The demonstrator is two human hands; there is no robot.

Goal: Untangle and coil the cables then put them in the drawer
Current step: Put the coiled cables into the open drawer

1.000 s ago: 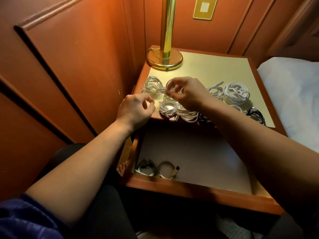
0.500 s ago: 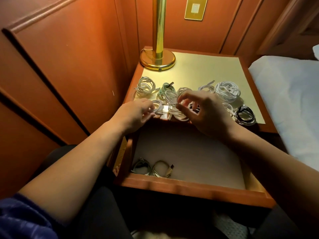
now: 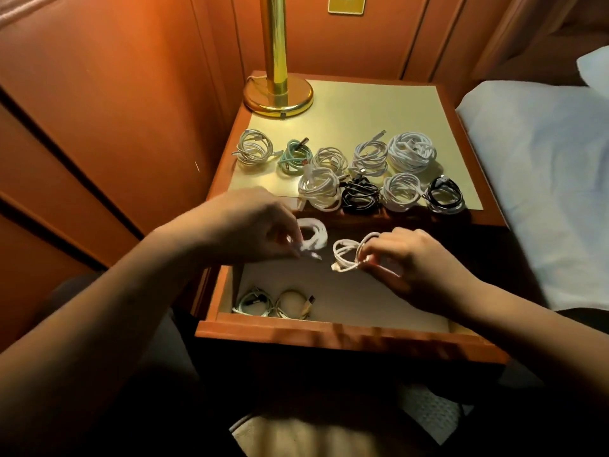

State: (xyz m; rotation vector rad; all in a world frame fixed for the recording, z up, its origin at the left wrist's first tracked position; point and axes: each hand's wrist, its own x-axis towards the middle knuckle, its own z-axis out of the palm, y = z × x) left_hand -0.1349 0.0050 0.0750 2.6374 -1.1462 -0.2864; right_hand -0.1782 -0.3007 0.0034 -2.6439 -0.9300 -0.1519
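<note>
We noted both hands had left the nightstand (image 3: 438, 103) top, the left hand (image 3: 253, 229) pinching one white coil (image 3: 313, 237) and the right hand (image 3: 412, 262) another coil (image 3: 347, 255), over the open drawer (image 3: 329, 334), ready for stowing.

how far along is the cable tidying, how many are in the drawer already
Early on. Done: two coiled cables lie in the front left corner of the open drawer. In hand: the left hand and the right hand each hold a white coil above the drawer. Left: nine coils on the nightstand, among them a teal one and two black ones.
</note>
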